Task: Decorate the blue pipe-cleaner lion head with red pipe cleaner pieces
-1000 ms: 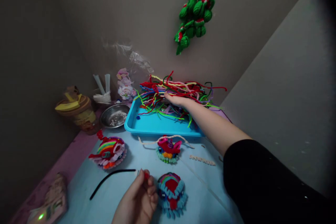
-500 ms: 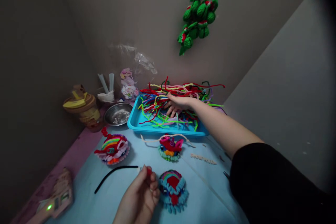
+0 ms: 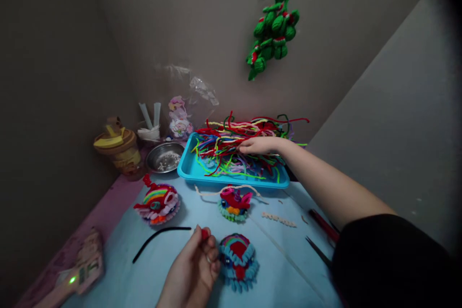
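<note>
My left hand (image 3: 193,267) is closed, its thumb and fingers pinching a small red fuzzy piece (image 3: 205,234). A curved black pipe cleaner (image 3: 159,237) lies with one end at the thumb; whether it is held I cannot tell. My right hand (image 3: 262,145) reaches over the blue tray (image 3: 187,174), fingers stretched out against a heap of coloured pipe cleaners (image 3: 234,130), fingertips partly hidden. Beside my left hand sits a round blue and red pipe-cleaner figure (image 3: 238,262). Behind it is a smaller red and teal figure (image 3: 234,204), and at left a red rainbow-striped figure (image 3: 159,202).
A metal bowl (image 3: 165,158) with small white bits and a brown lidded cup (image 3: 119,151) stand at back left. A pink device with a green light (image 3: 84,269) lies front left. Scissors-like dark tips (image 3: 317,250) lie near my right sleeve. Green knitted pieces (image 3: 274,29) hang above.
My right hand has shifted slightly right within the tray, and its spread fingers have come closer together. My left hand keeps its pinch. The view has tilted a little.
</note>
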### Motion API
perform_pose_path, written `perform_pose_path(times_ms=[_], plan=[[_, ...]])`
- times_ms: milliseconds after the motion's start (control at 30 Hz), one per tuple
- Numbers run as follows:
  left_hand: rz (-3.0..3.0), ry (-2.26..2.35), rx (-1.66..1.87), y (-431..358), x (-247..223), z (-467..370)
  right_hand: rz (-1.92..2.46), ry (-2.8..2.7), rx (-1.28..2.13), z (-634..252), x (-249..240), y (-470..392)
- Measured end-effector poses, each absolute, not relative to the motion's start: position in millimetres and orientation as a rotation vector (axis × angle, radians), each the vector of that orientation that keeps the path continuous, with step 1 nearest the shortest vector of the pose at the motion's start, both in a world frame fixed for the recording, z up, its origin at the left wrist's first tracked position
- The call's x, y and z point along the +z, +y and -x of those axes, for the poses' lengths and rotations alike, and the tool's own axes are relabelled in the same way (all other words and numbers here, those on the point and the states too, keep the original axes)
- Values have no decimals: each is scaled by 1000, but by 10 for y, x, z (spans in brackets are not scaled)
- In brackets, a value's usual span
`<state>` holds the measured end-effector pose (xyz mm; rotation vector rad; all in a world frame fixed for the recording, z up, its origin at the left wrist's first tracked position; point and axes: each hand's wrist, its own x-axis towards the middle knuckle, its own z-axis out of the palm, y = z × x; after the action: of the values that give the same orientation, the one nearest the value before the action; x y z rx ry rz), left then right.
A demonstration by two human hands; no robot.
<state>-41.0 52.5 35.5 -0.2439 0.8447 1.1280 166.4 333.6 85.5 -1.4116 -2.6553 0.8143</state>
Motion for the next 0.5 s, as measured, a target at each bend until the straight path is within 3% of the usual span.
perform_pose_path(times_ms=[233, 500], plan=[[222, 868, 1158, 517, 419, 382, 1158, -2919, 818, -1468, 1111, 3060], [109, 871, 1186, 446, 448, 383, 1104, -2613, -82, -924, 958, 2971]])
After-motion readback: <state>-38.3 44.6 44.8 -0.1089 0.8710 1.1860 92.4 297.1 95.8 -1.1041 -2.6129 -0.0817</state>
